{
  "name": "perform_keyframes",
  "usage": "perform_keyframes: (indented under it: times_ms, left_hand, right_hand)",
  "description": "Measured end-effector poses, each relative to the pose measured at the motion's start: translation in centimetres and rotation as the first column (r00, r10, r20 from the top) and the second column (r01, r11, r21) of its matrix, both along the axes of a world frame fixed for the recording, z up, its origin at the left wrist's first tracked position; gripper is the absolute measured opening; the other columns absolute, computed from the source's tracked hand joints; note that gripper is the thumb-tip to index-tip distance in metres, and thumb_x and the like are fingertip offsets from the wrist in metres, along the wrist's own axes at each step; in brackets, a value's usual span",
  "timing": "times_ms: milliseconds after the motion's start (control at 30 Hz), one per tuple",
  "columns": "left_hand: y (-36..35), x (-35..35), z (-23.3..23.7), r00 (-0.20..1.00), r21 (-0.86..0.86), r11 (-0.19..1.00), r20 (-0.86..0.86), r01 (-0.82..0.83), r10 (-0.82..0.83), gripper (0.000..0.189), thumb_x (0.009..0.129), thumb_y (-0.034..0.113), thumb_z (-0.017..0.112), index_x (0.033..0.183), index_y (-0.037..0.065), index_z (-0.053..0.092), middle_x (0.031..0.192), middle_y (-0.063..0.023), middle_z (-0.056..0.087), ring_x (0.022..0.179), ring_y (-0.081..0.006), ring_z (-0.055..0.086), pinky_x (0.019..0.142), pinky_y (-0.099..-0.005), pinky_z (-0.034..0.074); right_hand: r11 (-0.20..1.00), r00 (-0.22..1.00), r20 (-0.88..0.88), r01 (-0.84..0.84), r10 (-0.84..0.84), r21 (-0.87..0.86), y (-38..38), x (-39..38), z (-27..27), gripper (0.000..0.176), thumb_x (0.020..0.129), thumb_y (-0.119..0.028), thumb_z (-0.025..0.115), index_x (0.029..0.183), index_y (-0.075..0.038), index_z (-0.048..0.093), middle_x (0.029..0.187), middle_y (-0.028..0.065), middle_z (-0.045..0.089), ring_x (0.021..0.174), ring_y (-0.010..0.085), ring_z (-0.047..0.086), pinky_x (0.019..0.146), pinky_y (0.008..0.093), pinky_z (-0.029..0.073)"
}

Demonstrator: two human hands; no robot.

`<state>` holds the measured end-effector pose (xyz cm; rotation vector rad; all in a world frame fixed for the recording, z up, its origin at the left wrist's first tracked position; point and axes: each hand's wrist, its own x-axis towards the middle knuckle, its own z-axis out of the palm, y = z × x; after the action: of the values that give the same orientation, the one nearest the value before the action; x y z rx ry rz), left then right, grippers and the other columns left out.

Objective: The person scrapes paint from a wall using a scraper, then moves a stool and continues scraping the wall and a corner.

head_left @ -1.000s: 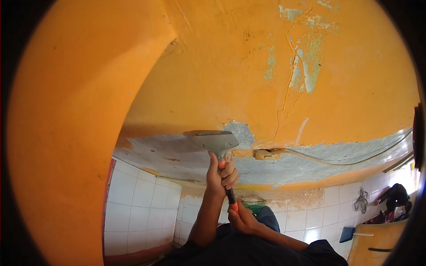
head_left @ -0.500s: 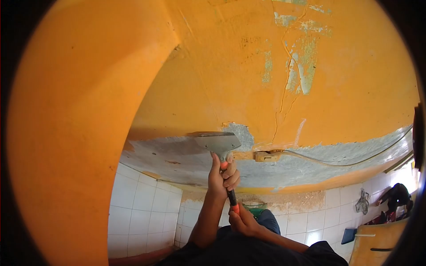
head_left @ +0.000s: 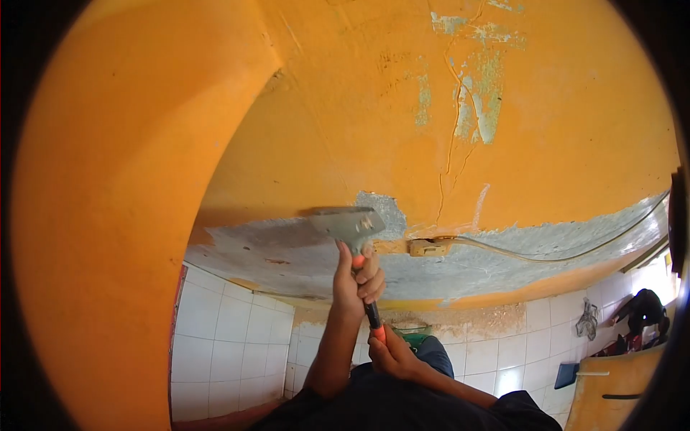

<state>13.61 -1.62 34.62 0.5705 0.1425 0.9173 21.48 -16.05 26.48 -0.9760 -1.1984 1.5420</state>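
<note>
A long-handled scraper (head_left: 348,224) with a wide grey metal head points up at the wall. Its blade edge meets the lower border of the orange paint (head_left: 309,158), left of a bare grey patch (head_left: 384,214). My left hand (head_left: 353,284) is closed round the upper handle, just below the head, with the thumb along it. Lower down, my right hand (head_left: 392,353) wraps the orange-and-black end of the handle. Below the paint edge runs a band of bare grey plaster (head_left: 259,248).
A yellowed socket box (head_left: 429,248) with a cable (head_left: 532,257) running right is fixed on the wall. An orange wall edge (head_left: 108,251) juts in at left. White tiles (head_left: 208,330) lie below. At lower right are a wooden surface (head_left: 614,384) and a hanging plastic bag (head_left: 587,320).
The scraper head has shifted slightly up and left along the paint edge, both hands moving with it. The whole view has also drifted a little.
</note>
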Motion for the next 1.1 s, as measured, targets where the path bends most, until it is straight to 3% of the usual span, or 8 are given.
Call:
perform_keyframes:
  times_ms: [167,233,567,667,800,867,967,1100]
  left_hand:
    - [0.0,-0.6,1.0,0.992,-0.015,0.999,0.125,0.033,-0.031,0.051,0.099,0.057,0.028,0.096,0.011,0.049,0.055,0.0052,0.028,0.035,-0.0073,0.021,0.031,-0.0247,0.024]
    - [0.5,-1.0,-1.3,1.000,-0.039,0.999,0.010,0.005,-0.005,0.051,0.099,0.057,0.027,0.095,0.011,0.050,0.055,0.0053,0.028,0.036,-0.0075,0.021,0.032,-0.0245,0.024]
    - [0.8,-1.8,-4.6,0.996,-0.018,1.000,0.092,0.024,-0.022,0.050,0.099,0.057,0.027,0.094,0.011,0.049,0.055,0.0048,0.029,0.036,-0.0074,0.023,0.032,-0.0249,0.025]
    - [0.9,-1.5,-0.7,0.993,-0.031,0.999,0.117,0.006,-0.002,0.050,0.099,0.057,0.028,0.093,0.012,0.048,0.055,0.0048,0.029,0.036,-0.0071,0.024,0.032,-0.0248,0.025]
    - [1.0,-1.6,-2.3,0.999,-0.052,0.998,0.009,-0.032,0.032,0.050,0.098,0.058,0.028,0.092,0.012,0.047,0.055,0.0047,0.029,0.035,-0.0071,0.024,0.032,-0.0246,0.025]
    - [0.5,-1.2,-3.4,0.993,-0.026,0.999,0.113,0.047,-0.044,0.051,0.098,0.058,0.029,0.092,0.012,0.050,0.054,0.0058,0.029,0.036,-0.0061,0.023,0.032,-0.0227,0.024]
    - [1.2,-1.4,0.6,0.998,0.031,0.999,0.053,-0.017,0.015,0.051,0.097,0.060,0.031,0.089,0.012,0.048,0.054,0.0057,0.029,0.035,-0.0065,0.022,0.032,-0.0234,0.024]
    - [0.6,-1.3,-2.9,0.998,-0.049,0.999,0.061,0.000,0.003,0.050,0.097,0.060,0.031,0.086,0.013,0.047,0.054,0.0054,0.029,0.035,-0.0066,0.022,0.031,-0.0234,0.023]
  right_hand:
    - [1.000,0.999,0.044,-0.011,0.012,-0.020,-0.2,0.0,0.8,0.025,0.099,-0.027,0.045,0.104,-0.003,0.044,0.068,0.0096,0.058,0.061,0.0205,0.060,0.056,0.0367,0.045]
    - [0.998,0.993,0.096,0.069,-0.069,0.003,0.3,-0.9,-1.8,0.025,0.099,-0.027,0.045,0.103,-0.003,0.046,0.069,0.0112,0.058,0.062,0.0221,0.060,0.057,0.0373,0.046]
    - [0.996,0.987,0.136,0.083,-0.086,0.028,0.6,-1.1,-2.2,0.023,0.098,-0.026,0.047,0.101,-0.002,0.046,0.064,0.0157,0.057,0.058,0.0313,0.060,0.055,0.0397,0.044]
    - [0.999,0.991,0.125,0.047,-0.050,0.026,1.3,-0.9,-1.0,0.024,0.098,-0.026,0.047,0.102,-0.002,0.046,0.066,0.0165,0.058,0.059,0.0322,0.061,0.056,0.0404,0.044]
    - [0.997,0.985,0.156,0.077,-0.075,-0.007,0.9,-1.1,-2.4,0.024,0.097,-0.025,0.047,0.103,-0.002,0.046,0.067,0.0172,0.058,0.062,0.0337,0.061,0.057,0.0415,0.044]
    - [0.998,0.988,0.136,0.067,-0.068,0.009,0.8,-0.8,-2.0,0.023,0.097,-0.025,0.048,0.102,-0.003,0.046,0.067,0.0173,0.058,0.062,0.0346,0.061,0.056,0.0418,0.044]
    - [0.999,0.993,0.112,0.040,-0.040,0.001,0.9,-1.1,-0.9,0.022,0.097,-0.025,0.049,0.101,-0.003,0.045,0.067,0.0175,0.058,0.062,0.0360,0.061,0.056,0.0424,0.044]
    - [0.998,0.986,0.161,0.042,-0.049,0.046,1.0,-0.5,-2.4,0.023,0.098,-0.026,0.047,0.101,-0.003,0.045,0.068,0.0162,0.057,0.061,0.0351,0.061,0.056,0.0423,0.044]
